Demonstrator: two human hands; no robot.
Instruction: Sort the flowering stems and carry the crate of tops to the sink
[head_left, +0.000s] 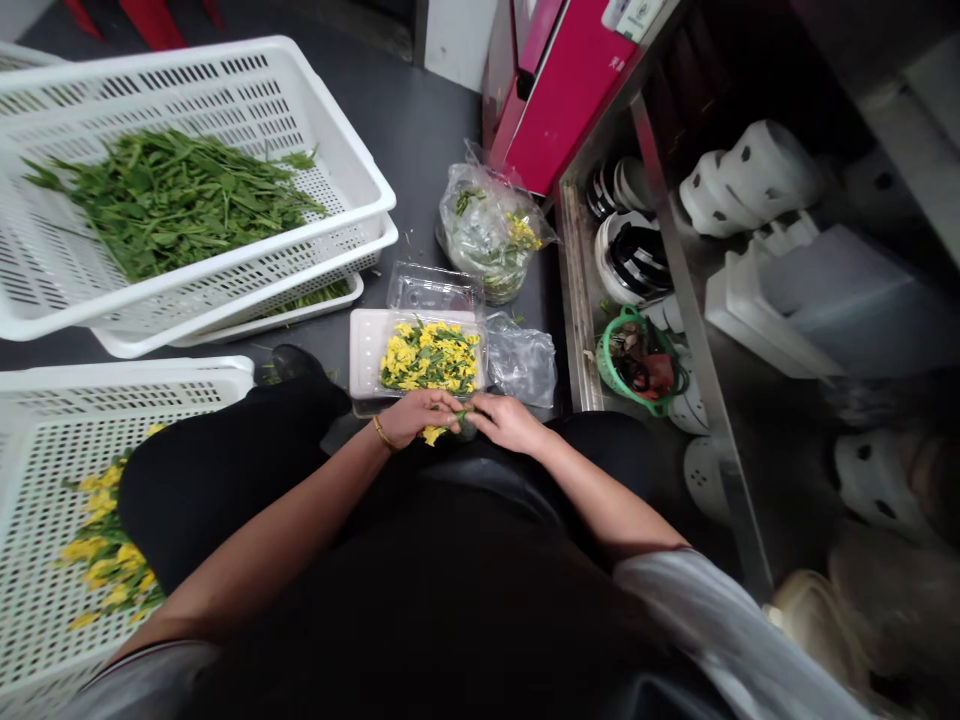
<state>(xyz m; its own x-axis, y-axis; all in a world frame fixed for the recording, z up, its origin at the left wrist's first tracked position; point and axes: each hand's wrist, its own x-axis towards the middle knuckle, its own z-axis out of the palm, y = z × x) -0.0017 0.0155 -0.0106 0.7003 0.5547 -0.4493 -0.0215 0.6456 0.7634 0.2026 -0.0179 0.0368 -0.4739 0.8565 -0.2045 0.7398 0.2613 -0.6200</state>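
My left hand [417, 416] and my right hand [508, 422] meet over my lap, fingers closed on one green stem. A yellow-flowered sprig [434, 435] hangs below my left fingers, and my right fingers pinch its green end. Just beyond them is a clear plastic box of yellow blossoms [431, 355] with green stems, its transparent lid [437, 290] standing at the far side. A white perforated tray [367, 350] lies under or beside the box; the overlap hides which. On the right is a crumpled clear plastic bag [521, 362].
White baskets [345, 150] stacked at the left hold leafy greens [187, 195]. Another white basket [45, 440] by my left leg holds flowering stems [112, 540]. A bag of greens [491, 230] stands before a pink cabinet [555, 100]. Metal shelving [694, 290] and a green basket [611, 375] are at right.
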